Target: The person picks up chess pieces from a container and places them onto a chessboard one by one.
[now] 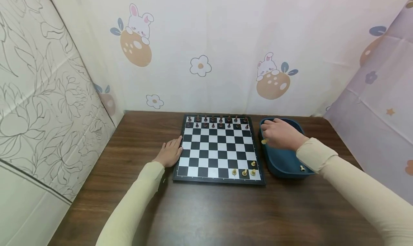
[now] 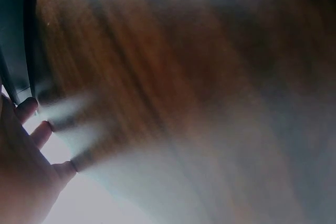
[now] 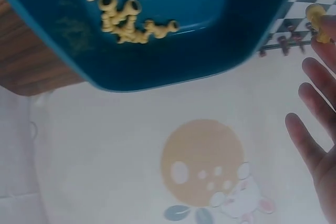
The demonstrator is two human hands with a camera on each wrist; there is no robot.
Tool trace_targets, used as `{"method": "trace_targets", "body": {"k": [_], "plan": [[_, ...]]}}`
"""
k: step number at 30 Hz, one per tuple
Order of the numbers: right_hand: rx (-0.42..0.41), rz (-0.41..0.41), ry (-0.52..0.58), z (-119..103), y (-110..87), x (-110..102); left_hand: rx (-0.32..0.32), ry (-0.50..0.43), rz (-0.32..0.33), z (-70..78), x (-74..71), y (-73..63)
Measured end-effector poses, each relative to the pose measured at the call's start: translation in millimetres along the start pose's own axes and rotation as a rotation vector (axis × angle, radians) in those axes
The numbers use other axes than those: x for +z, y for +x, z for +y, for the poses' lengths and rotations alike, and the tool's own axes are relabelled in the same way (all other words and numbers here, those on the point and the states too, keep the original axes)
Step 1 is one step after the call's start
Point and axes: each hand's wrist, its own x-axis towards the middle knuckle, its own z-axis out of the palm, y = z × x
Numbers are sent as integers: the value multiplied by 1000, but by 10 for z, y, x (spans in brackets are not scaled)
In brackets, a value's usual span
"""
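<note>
Rests with the left hand (image 1: 169,152) against the left edge of the chessboard (image 1: 204,145), fingers straight and slightly spread. Pinches a yellow piece (image 3: 317,17) at the fingertips of the right hand (image 1: 281,133), with the remaining fingers parted and loosely extended. Holds that piece by the left rim of the blue tray (image 1: 284,159), just right of the board. Reaches with hands well apart, on opposite sides of the board. Has four yellow pieces (image 1: 253,172) standing at the near right corner, two rows of dark pieces (image 1: 213,125) along the far edge, and more yellow pieces (image 3: 128,22) inside the tray.
</note>
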Motion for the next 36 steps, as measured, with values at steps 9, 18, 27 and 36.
{"method": "trace_targets", "body": {"k": [9, 18, 27, 36], "plan": [[-28, -65, -21, -234, 293, -72, 2, 11, 0, -26, 37, 16], [-88, -92, -42, -480, 609, -145, 4, 1, 5, -5, 35, -1], [-227, -76, -44, -843, 899, -198, 6, 13, 7, -14, 37, 19], [-327, -33, -70, -1213, 1155, -270, -1, 14, -2, 5, 0, 2]]}}
